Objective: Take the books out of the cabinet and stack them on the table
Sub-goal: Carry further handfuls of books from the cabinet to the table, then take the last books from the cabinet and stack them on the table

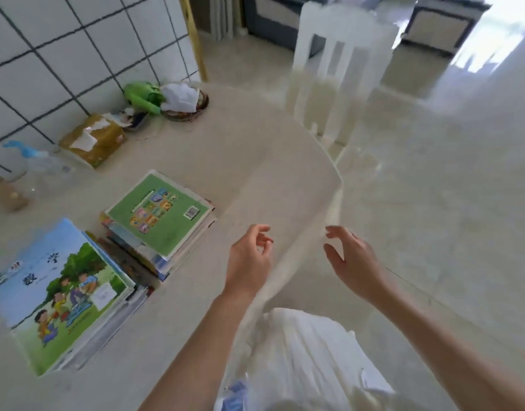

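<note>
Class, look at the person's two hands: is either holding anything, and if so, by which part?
Nothing is held. The left hand and right hand hover empty, fingers loosely curled, near the table edge, apart from both book stacks.

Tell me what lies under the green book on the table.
The green book tops a stack of books on the table; only their edges and spines show. Their covers and exact count are hidden beneath it.
</note>
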{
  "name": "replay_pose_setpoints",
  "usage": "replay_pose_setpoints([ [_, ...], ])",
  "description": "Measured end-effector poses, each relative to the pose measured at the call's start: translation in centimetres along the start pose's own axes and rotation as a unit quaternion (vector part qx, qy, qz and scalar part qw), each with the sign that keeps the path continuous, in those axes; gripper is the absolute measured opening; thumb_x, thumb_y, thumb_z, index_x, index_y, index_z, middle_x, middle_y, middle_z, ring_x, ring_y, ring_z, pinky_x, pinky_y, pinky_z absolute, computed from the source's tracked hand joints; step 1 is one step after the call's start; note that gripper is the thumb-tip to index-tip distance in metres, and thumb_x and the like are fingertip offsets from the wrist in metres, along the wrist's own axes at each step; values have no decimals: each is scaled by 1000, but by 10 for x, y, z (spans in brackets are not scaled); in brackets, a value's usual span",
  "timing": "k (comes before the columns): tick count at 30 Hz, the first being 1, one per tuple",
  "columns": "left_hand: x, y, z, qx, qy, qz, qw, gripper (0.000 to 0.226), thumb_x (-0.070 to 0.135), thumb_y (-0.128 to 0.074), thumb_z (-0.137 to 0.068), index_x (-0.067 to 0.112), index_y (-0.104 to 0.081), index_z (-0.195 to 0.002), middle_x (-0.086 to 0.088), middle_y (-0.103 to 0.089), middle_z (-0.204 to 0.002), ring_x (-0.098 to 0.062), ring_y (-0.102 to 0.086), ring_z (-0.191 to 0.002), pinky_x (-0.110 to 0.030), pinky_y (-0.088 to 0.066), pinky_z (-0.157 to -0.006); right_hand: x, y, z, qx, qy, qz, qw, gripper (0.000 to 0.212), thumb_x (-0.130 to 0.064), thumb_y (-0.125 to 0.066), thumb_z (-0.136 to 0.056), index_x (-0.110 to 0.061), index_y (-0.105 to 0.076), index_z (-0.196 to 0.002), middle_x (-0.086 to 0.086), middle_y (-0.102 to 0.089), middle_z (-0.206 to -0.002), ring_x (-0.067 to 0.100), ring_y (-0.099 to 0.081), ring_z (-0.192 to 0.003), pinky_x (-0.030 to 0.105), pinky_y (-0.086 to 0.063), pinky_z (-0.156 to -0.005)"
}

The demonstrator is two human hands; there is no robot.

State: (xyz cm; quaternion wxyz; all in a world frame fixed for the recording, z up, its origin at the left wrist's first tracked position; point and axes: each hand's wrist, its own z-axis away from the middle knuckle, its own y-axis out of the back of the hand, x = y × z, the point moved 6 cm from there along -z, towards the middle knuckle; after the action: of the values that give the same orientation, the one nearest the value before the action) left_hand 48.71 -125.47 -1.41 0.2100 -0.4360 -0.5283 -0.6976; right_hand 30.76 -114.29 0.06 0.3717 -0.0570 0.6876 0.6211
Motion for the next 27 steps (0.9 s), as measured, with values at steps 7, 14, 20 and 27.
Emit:
replay_pose_setpoints([
  [7,53,-107,57,-172,-71,-36,982,25,11,-58,-88,21,-65,-110,6,-73,-89,-9,-67,-84,-28,-54,-82,92,61,115,82,-142,4,986,36,-18,-56,-93,-6,-54,-127,10,-62,-126,25,-59,-115,33,-43,-97],
  [14,117,-236,143,-305,-171,-87,933,28,8,-61,-84,20,-67,-109,7,-73,-84,-10,-69,-77,-26,-54,-77,196,120,260,164,-292,-19,942,40,-16,-58,-90,-5,-53,-128,12,-63,-123,29,-60,-112,38,-46,-98],
  [20,180,-357,265,-400,-232,-61,885,29,4,-62,-84,19,-66,-108,13,-68,-79,6,-63,-75,-16,-52,-74,279,163,413,210,-395,-41,893,37,-14,-57,-91,-5,-53,-127,11,-62,-123,27,-57,-114,31,-40,-97],
  [27,233,-481,402,-487,-273,-56,828,28,4,-63,-83,22,-67,-105,18,-66,-75,9,-61,-73,-16,-51,-71,355,213,561,276,-488,-47,826,37,-17,-56,-92,-8,-52,-127,8,-61,-125,28,-56,-114,30,-41,-93],
])
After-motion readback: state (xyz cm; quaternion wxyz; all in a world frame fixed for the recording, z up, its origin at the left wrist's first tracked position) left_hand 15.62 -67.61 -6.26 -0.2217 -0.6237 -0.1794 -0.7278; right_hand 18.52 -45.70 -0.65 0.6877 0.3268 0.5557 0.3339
